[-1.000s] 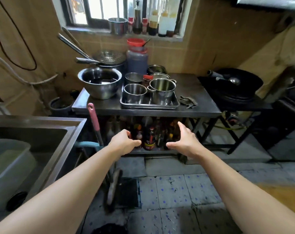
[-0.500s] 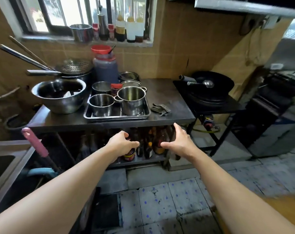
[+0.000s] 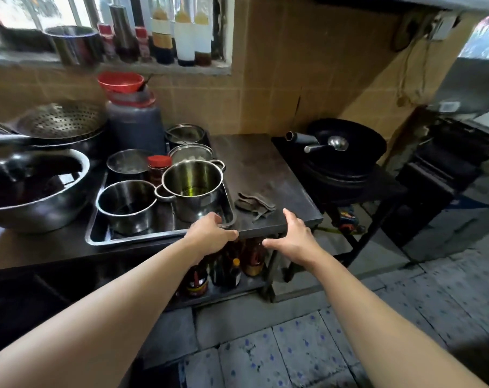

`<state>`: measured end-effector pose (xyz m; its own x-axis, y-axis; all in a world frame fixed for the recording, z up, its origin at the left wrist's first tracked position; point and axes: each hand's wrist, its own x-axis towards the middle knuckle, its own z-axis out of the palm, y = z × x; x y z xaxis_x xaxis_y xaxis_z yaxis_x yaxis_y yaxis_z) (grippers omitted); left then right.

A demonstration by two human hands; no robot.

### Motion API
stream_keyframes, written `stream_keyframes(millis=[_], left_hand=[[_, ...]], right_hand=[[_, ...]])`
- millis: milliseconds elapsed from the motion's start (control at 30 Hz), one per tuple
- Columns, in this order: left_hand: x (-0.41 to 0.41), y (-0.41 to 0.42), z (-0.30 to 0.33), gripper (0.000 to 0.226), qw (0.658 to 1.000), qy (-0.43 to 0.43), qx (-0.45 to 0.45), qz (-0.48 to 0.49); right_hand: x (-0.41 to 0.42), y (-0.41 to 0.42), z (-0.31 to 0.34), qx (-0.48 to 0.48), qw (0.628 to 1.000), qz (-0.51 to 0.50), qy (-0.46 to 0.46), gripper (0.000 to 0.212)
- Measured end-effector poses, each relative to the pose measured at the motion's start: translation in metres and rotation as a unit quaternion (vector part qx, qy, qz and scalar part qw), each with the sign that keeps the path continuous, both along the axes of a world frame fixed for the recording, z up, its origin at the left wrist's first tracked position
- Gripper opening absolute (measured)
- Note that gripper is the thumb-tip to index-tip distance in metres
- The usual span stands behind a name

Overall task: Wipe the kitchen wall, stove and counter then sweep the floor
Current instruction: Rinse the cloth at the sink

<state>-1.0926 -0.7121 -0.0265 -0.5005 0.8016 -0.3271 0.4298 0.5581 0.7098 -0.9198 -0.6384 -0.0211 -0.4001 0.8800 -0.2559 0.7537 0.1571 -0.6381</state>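
Observation:
A crumpled dark rag (image 3: 254, 202) lies on the dark metal counter (image 3: 265, 169) near its front right corner. My left hand (image 3: 209, 233) hovers at the counter's front edge, by the corner of the steel tray (image 3: 97, 236), fingers loosely curled and holding nothing. My right hand (image 3: 295, 236) is spread open just in front of the counter edge, below and right of the rag. Right of the counter, a black wok (image 3: 349, 155) with a ladle sits on the stove (image 3: 377, 189). The tan tiled wall (image 3: 293, 79) rises behind.
The tray holds several steel pots (image 3: 193, 186). A large steel bowl (image 3: 33, 191), a strainer and a dark jug with a red funnel (image 3: 131, 119) crowd the counter's left. Bottles line the windowsill (image 3: 179, 37) and the shelf under the counter (image 3: 226, 270). Tiled floor (image 3: 307, 345) lies below.
The view has moved closer and to the right; the sink and pink-handled tool have left the frame. Both hands have risen from shelf level to the counter's front edge.

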Motion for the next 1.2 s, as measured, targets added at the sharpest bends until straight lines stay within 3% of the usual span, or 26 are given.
stream_keyframes(millis=[367, 667, 933, 1200], left_hand=[[-0.03, 0.104, -0.039, 0.041, 1.0, -0.018, -0.013, -0.001], [-0.037, 0.18, -0.073, 0.038, 0.999, -0.038, -0.012, 0.02], [-0.048, 0.195, -0.091, 0.035, 1.0, -0.014, -0.018, 0.004], [-0.05, 0.175, -0.059, 0.038, 1.0, -0.028, 0.005, -0.001]], right_hand=[[-0.05, 0.119, -0.062, -0.033, 0.996, 0.0, -0.077, 0.085], [-0.099, 0.209, -0.116, -0.018, 0.997, 0.011, -0.08, 0.082], [-0.121, 0.231, -0.157, 0.109, 0.984, -0.034, -0.136, 0.04], [-0.097, 0.212, -0.113, 0.057, 0.996, -0.066, 0.021, 0.042]])
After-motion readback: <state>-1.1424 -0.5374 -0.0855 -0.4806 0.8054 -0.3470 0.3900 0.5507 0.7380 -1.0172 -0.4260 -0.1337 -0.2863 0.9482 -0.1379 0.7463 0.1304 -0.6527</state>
